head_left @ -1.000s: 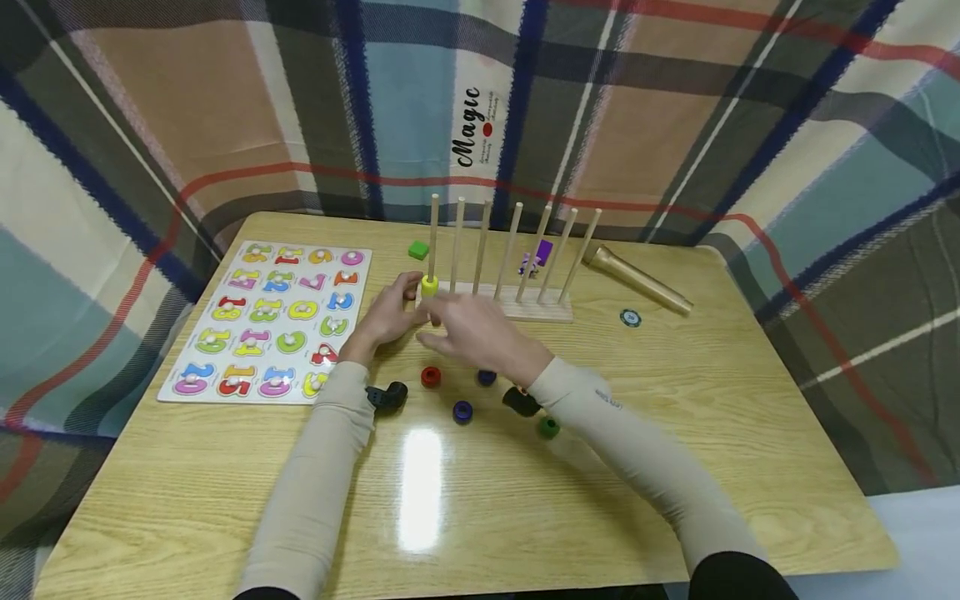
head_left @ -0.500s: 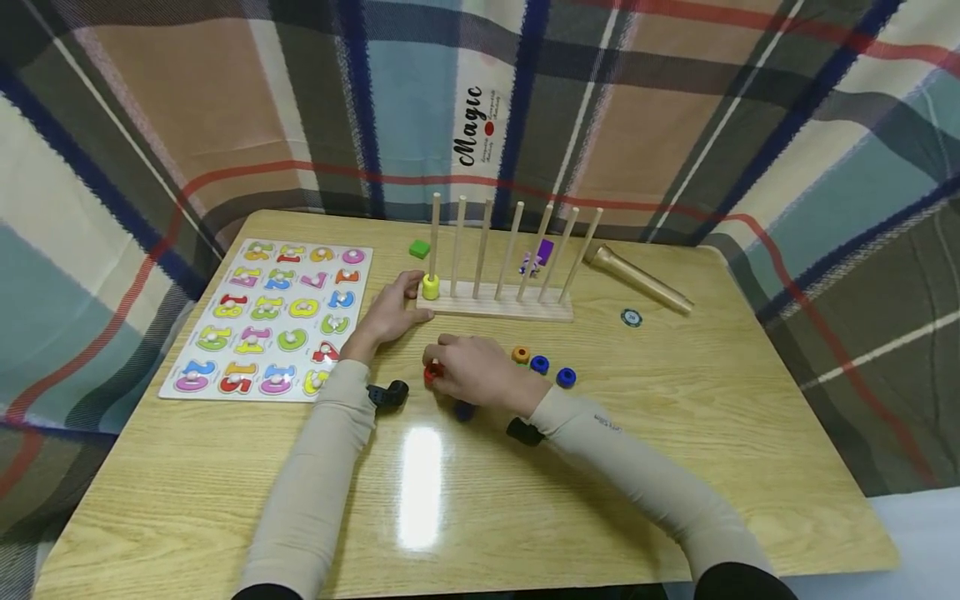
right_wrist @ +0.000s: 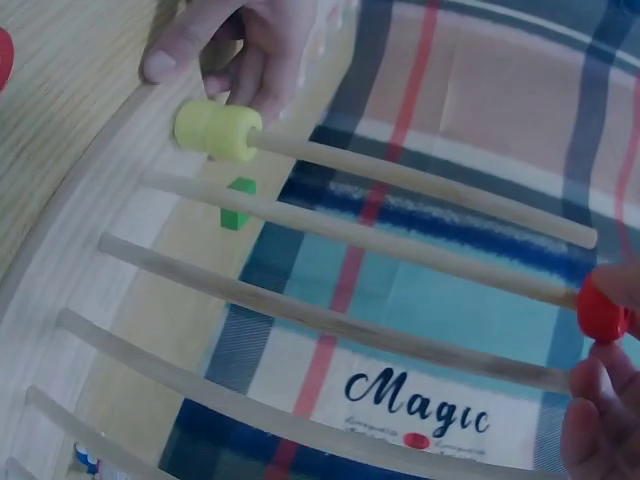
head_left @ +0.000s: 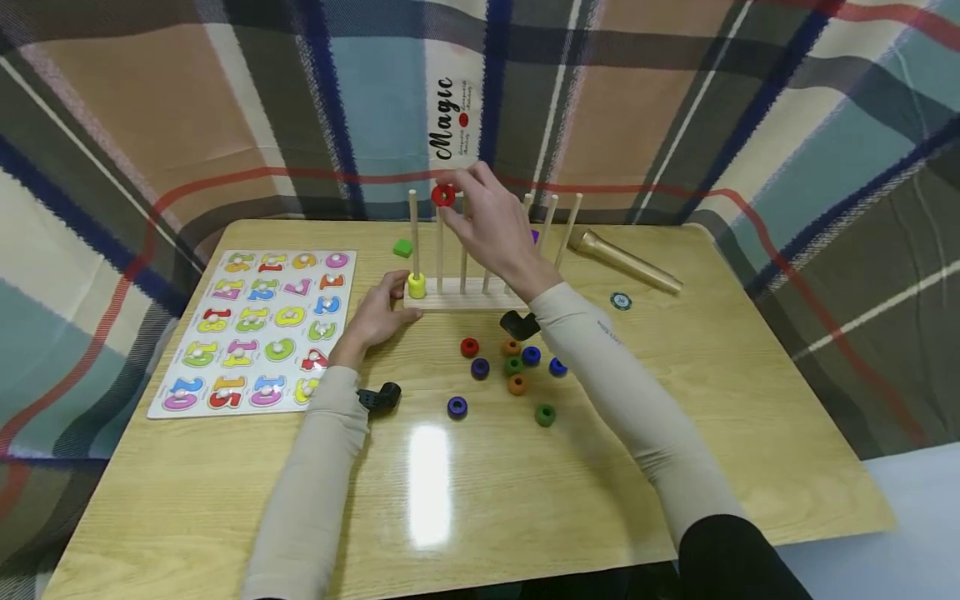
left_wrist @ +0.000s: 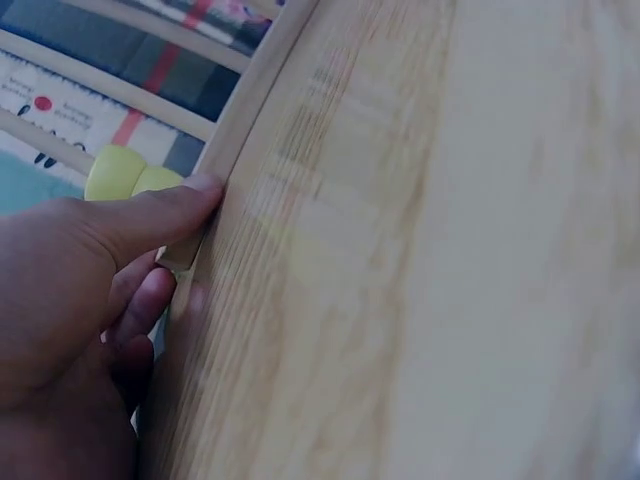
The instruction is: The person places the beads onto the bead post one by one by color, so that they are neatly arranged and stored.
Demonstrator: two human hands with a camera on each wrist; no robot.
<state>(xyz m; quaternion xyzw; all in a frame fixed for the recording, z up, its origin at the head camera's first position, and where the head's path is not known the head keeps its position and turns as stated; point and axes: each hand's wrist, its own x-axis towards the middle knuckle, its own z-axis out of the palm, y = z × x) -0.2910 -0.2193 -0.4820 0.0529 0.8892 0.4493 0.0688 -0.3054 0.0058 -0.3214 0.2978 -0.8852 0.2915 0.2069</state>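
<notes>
My right hand (head_left: 491,225) pinches a red bead (head_left: 443,195) between thumb and fingers, high over the wooden peg rack (head_left: 457,302). In the right wrist view this bead (right_wrist: 600,308) is at the tip of the second peg (right_wrist: 400,243); whether the peg has entered its hole I cannot tell. My left hand (head_left: 373,317) grips the rack's left end, its thumb (left_wrist: 185,205) against the front edge and fingers curled behind. Stacked yellow beads (right_wrist: 215,130) sit at the foot of the leftmost peg (head_left: 414,233). My right hand and forearm partly hide the other pegs.
Several loose beads lie before the rack, among them a red bead (head_left: 469,347), a blue bead (head_left: 457,407) and a green bead (head_left: 545,415). A number puzzle board (head_left: 255,333) lies left. Around the rack are a green block (head_left: 402,247), gold tube (head_left: 626,262) and round chip (head_left: 620,301).
My right hand went from the yellow beads' peg down to the table, took a red bead and raised it to the second peg's top. My left hand stayed at the rack's end.
</notes>
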